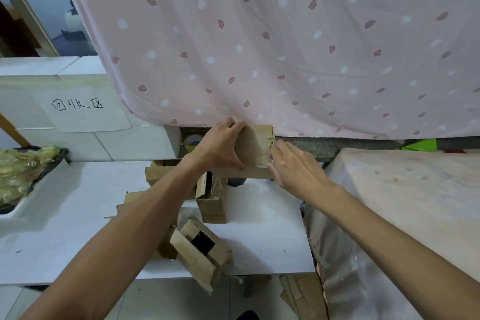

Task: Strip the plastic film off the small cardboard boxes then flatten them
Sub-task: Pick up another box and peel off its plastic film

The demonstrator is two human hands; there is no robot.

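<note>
At the far edge of the white table [78, 228], under the pink curtain [259, 47], the left hand [220, 147] wraps around a small cardboard box [255, 144] held off the surface. The right hand [296, 169] pinches its right edge. Opened boxes [201, 249] clutter the table beneath the forearms; tape roll [192, 141] behind, crumpled film wad [23, 171] far left.

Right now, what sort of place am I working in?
Probably a makeshift recycling corner at home, not a workshop: a handwritten sign reading "recycling area" on white blocks, a pink patterned curtain as backdrop, small cardboard boxes loose on a white board, and a heap of stripped film at left.
</note>
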